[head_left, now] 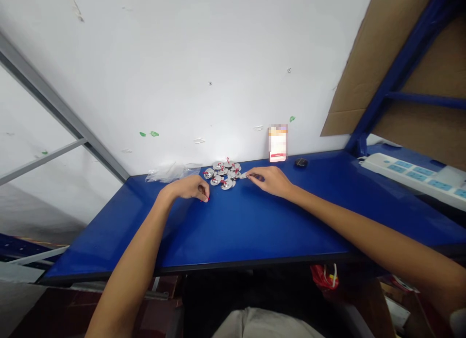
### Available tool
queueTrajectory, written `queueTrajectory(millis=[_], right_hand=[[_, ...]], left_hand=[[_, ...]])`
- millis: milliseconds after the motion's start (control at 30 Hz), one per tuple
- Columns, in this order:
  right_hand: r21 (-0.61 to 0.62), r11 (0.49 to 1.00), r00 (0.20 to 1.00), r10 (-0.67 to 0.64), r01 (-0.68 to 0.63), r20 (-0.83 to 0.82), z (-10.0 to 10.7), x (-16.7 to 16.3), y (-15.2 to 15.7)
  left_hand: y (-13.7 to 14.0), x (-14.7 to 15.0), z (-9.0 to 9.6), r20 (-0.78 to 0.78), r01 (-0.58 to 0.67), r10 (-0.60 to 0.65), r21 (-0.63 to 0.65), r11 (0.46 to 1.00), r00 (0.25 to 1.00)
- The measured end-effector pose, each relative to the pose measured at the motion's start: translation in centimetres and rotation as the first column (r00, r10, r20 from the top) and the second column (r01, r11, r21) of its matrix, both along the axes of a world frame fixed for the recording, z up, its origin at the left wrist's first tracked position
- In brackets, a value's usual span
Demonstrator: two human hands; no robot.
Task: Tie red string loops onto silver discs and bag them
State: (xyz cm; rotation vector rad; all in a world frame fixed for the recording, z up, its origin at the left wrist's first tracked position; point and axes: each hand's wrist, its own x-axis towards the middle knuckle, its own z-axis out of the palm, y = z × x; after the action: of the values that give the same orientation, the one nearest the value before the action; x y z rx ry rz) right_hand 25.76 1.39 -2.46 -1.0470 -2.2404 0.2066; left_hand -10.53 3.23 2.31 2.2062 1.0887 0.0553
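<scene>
Metal discs (226, 183) between bent-wristed left hand (188, 186), right hand (271, 179).

Left arm (140, 262) angles toward one o'clock, left hand (189, 186) bent toward three and pinching; right arm (349, 222) angles toward ten, right hand (271, 180) pinching toward nine

From the wearer's head, the one camera peers forward and down, fairly close, over both hands (192, 186) (272, 179) and tabletop (233, 231) toward the wall (236, 51).

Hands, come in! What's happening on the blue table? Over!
Left hand: pinching something small and red. Right hand: pinching a silvery piece. Silvery discs with red loops: bunched between hands. Clear plastic: aside, behind left hand.
</scene>
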Motion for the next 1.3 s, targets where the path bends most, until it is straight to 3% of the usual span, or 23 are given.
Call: queueTrajectory(millis=[100,200,300,433,667,800,1100,1300], right_hand=[[-0.117,0.99,0.979,0.052,-0.076,-0.197,0.0,-0.4,-0.2],[-0.245,0.95,0.918,0.089,-0.196,-0.386,-0.1,-0.7,-0.3],[-0.306,0.914,0.886,0.107,-0.267,-0.451,-0.4,-1.1,-0.5],[-0.331,0.894,0.88,0.13,-0.304,-0.457,-0.9,-1.6,-0.7],[-0.175,0.951,0.92,0.181,-0.253,-0.349,-0.9,-1.9,-1.7],[-0.101,0.966,0.918,0.188,-0.236,-0.348,-0.6,-2.1,-2.1],[-0.028,0.979,0.912,0.178,-0.203,-0.368,-1.2,-2.3,-2.1],[-0.031,0.978,0.915,0.182,-0.207,-0.361,-1.1,-2.4,-2.3]], left_hand=[[-0.3,0.2,0.4,0.067,-0.027,0.025,0.034,0.999,0.997],[-0.9,1.2,0.6,0.181,-0.067,0.065,0.007,0.998,0.981],[-1.3,3.0,0.0,0.349,-0.128,0.12,0.0,0.992,0.929],[-2.1,6.1,-1.1,0.525,-0.221,0.131,0.112,0.969,0.841],[-3.3,9.0,-1.7,0.515,-0.248,0.035,0.35,0.903,0.856],[-3.5,9.5,-2.1,0.524,-0.323,0.073,0.404,0.856,0.848],[-4.0,10.7,-3.2,0.669,-0.45,0.197,0.229,0.863,0.717],[-4.4,11.1,-3.1,0.672,-0.48,0.235,0.204,0.853,0.703]])
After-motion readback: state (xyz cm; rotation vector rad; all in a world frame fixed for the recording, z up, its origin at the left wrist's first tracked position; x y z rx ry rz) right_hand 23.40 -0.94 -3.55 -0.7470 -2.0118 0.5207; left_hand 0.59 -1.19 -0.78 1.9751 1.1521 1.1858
